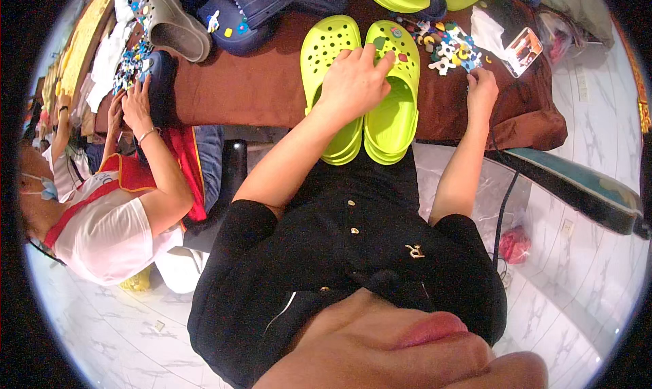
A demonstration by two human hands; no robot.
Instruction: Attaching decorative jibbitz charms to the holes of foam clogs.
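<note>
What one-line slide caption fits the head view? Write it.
Left hand presses on a lime-green clog while right hand picks among colourful charms.

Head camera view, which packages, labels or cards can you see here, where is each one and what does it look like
Printed card: right end of the brown table, past the charm pile; small rectangle, white border, dark multicoloured picture.
Clear plastic bag: right of the card at the table's edge; crumpled, see-through, pink-red contents.
Clear plastic bag: on the floor under the table's right side; large, see-through, something red inside.
</note>
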